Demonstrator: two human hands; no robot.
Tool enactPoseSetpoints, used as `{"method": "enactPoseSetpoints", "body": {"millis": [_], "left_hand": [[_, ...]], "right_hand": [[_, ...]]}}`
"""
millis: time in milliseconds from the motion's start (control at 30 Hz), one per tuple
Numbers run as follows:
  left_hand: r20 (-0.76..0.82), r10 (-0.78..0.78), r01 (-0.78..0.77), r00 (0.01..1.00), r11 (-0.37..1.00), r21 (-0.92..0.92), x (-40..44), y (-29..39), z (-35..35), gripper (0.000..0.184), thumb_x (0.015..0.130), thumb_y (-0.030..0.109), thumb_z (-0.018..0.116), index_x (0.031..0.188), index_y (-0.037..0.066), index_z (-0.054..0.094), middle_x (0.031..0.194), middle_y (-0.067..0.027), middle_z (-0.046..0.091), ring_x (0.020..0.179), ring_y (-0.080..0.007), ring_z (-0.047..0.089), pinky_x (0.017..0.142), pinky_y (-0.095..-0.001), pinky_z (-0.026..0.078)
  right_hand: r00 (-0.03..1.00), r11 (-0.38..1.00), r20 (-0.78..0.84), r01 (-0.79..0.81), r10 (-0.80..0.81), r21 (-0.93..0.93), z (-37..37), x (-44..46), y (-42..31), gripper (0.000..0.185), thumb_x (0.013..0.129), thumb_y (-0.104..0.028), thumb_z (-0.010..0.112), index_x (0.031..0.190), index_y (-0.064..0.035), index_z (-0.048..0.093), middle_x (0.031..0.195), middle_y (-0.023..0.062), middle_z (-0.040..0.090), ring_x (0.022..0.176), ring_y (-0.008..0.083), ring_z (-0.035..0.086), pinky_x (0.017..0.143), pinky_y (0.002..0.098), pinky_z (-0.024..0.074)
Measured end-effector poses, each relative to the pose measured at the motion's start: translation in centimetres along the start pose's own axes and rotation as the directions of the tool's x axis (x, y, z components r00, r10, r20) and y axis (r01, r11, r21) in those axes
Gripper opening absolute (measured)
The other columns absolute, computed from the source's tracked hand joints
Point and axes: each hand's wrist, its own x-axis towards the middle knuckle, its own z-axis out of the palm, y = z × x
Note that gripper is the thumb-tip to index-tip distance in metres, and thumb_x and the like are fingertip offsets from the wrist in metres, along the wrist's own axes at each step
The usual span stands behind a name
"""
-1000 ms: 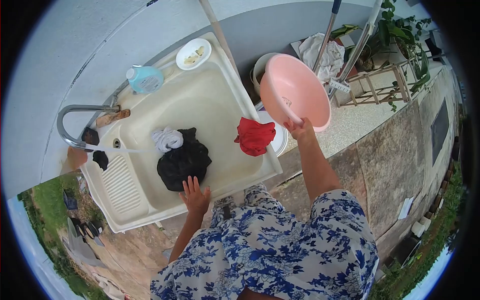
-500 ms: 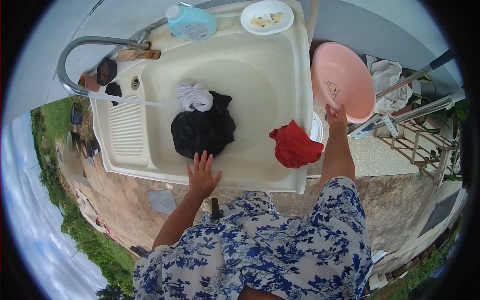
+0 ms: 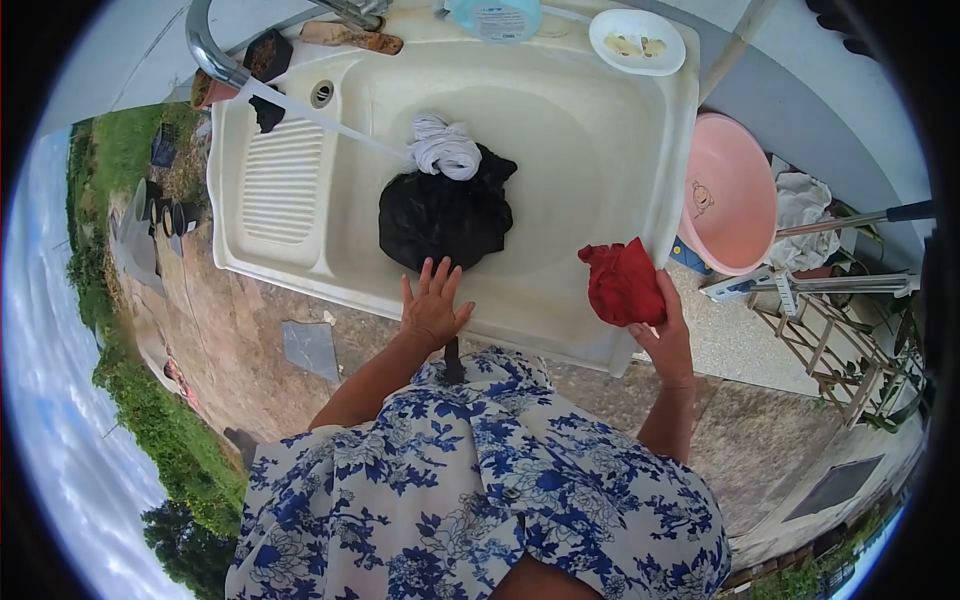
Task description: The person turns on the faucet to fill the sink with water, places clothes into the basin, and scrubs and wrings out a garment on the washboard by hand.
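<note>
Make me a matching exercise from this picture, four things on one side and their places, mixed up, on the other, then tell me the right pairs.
Things:
1. red cloth
2. white cloth inside the sink
3. pink basin
4. white dish

Places:
A. outside the sink
B. on the sink's far right corner
C. at the right hand
D. at the end of the water stream

Pairs: 1-C, 2-D, 3-A, 4-B

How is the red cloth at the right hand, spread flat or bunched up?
Bunched up: the red cloth is a crumpled clump with creases across it, beside the fingers of the right hand.
</note>
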Motion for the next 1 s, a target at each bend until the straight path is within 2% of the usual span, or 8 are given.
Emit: {"method": "enactPoseSetpoints", "body": {"millis": [100, 267, 367, 467, 633, 700, 767, 1000], "left_hand": [[-0.005, -0.006, 0.006, 1.000, 1.000, -0.025, 0.1, 0.1, 0.0, 0.066, 0.085, 0.050, 0.045, 0.139, 0.014, 0.030, 0.148, -0.0060, 0.019, 0.138, -0.0289, 0.010, 0.106, -0.0588, 0.011], [-0.010, 0.000, -0.001, 1.000, 0.998, -0.062, 0.2, 0.0, 0.0, 0.066, 0.086, 0.051, 0.042, 0.139, 0.014, 0.029, 0.148, -0.0065, 0.018, 0.138, -0.0292, 0.009, 0.106, -0.0579, 0.010], [-0.013, 0.015, -0.017, 1.000, 0.995, -0.101, 0.4, 0.0, 0.5, 0.067, 0.087, 0.053, 0.040, 0.140, 0.013, 0.027, 0.149, -0.0073, 0.017, 0.138, -0.0296, 0.008, 0.106, -0.0573, 0.010], [0.006, 0.085, -0.082, 0.996, 0.979, -0.184, 0.1, -0.4, 0.2, 0.073, 0.087, 0.056, 0.038, 0.142, 0.012, 0.021, 0.149, -0.0091, 0.015, 0.138, -0.0303, 0.006, 0.107, -0.0569, 0.009], [-0.066, 0.237, -0.243, 0.969, 0.883, -0.401, 1.0, -3.6, 0.8, 0.074, 0.085, 0.047, 0.048, 0.141, 0.007, 0.022, 0.146, -0.0145, 0.020, 0.136, -0.0349, 0.013, 0.106, -0.0557, 0.015], [-0.350, 0.307, -0.465, 0.885, 0.616, -0.636, 1.7, -6.7, 1.8, 0.072, 0.082, 0.034, 0.058, 0.138, 0.003, 0.025, 0.142, -0.0171, 0.027, 0.134, -0.0377, 0.019, 0.104, -0.0550, 0.020], [-0.493, 0.245, -0.505, 0.835, 0.697, -0.509, 1.6, -11.6, -0.1, 0.071, 0.080, 0.030, 0.060, 0.137, 0.003, 0.026, 0.141, -0.0173, 0.029, 0.133, -0.0378, 0.020, 0.104, -0.0542, 0.021], [-0.445, -0.421, 0.264, 0.790, 0.890, -0.373, 3.7, -29.9, -2.0, 0.070, 0.084, 0.036, 0.054, 0.140, 0.007, 0.023, 0.146, -0.0162, 0.017, 0.136, -0.0356, 0.014, 0.105, -0.0585, 0.016]], "right_hand": [[0.991, 0.884, -0.130, -0.047, -0.015, -0.466, 1.2, -0.6, -0.4, 0.052, 0.075, -0.010, 0.064, 0.125, -0.0089, 0.049, 0.117, 0.0118, 0.053, 0.103, 0.0265, 0.057, 0.079, 0.0310, 0.0492], [0.980, 0.857, -0.142, 0.048, -0.140, -0.513, 2.2, 1.3, -6.1, 0.035, 0.078, -0.009, 0.060, 0.113, -0.0067, 0.059, 0.093, 0.0120, 0.058, 0.082, 0.0232, 0.060, 0.065, 0.0317, 0.0495], [0.987, 0.994, -0.115, 0.110, -0.109, 0.007, 5.0, 3.5, -6.5, 0.042, 0.081, -0.005, 0.060, 0.122, -0.0061, 0.052, 0.109, 0.0125, 0.054, 0.094, 0.0217, 0.058, 0.080, 0.0317, 0.0489], [0.930, 0.988, -0.342, 0.154, -0.136, 0.025, 8.9, 4.4, -9.9, 0.058, 0.081, -0.006, 0.061, 0.133, -0.0052, 0.038, 0.124, 0.0146, 0.046, 0.111, 0.0240, 0.050, 0.092, 0.0360, 0.0434], [0.863, 0.951, -0.477, 0.010, -0.164, -0.310, 13.5, 2.4, -9.4, 0.065, 0.081, -0.011, 0.062, 0.137, -0.0050, 0.029, 0.131, 0.0189, 0.040, 0.124, 0.0304, 0.040, 0.100, 0.0411, 0.0350], [0.930, 0.899, -0.367, -0.151, -0.012, -0.411, 15.8, 0.6, -8.3, 0.063, 0.082, -0.018, 0.060, 0.136, -0.0051, 0.030, 0.132, 0.0203, 0.040, 0.123, 0.0336, 0.040, 0.100, 0.0406, 0.0342], [0.931, 0.868, -0.365, -0.200, 0.024, -0.454, 19.1, -1.4, -6.6, 0.062, 0.083, -0.021, 0.059, 0.136, -0.0051, 0.031, 0.131, 0.0207, 0.041, 0.123, 0.0342, 0.040, 0.100, 0.0406, 0.0339], [0.953, 0.835, -0.293, -0.221, 0.075, -0.504, 30.8, -1.5, -5.3, 0.062, 0.079, -0.026, 0.061, 0.132, -0.0042, 0.036, 0.128, 0.0221, 0.043, 0.121, 0.0357, 0.040, 0.100, 0.0424, 0.0332]]}}
